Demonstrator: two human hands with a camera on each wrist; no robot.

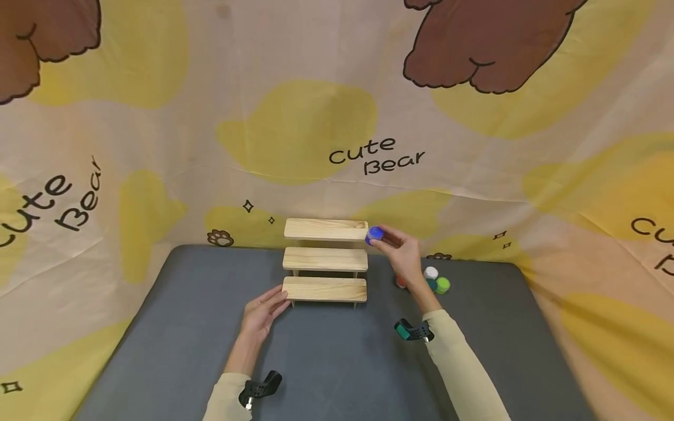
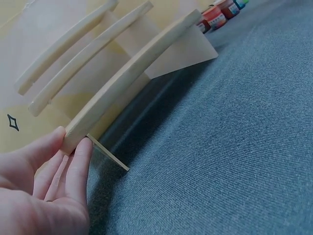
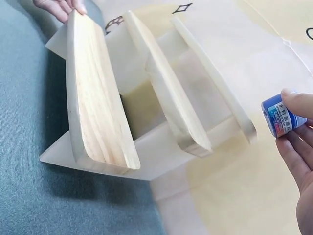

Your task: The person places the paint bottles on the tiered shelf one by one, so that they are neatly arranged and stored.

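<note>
A three-tier wooden display stand (image 1: 324,290) with pale steps and translucent side panels stands at the back of the table. At the left end of its lowest step, my left hand (image 1: 257,314) pinches the board, thumb on the edge and fingers underneath. My right hand (image 1: 404,257) holds a small blue paint jar (image 1: 375,234) between thumb and fingers, raised beside the right end of the top step. In the right wrist view the jar's printed label (image 3: 279,119) faces the camera, and the jar is apart from the stand.
Right of the stand, partly behind my right forearm, sit several more paint jars: a red jar (image 1: 401,282), a white jar (image 1: 430,273), a light green jar (image 1: 443,285) and a dark teal one. A printed cloth (image 1: 295,128) hangs behind the grey table (image 1: 326,362).
</note>
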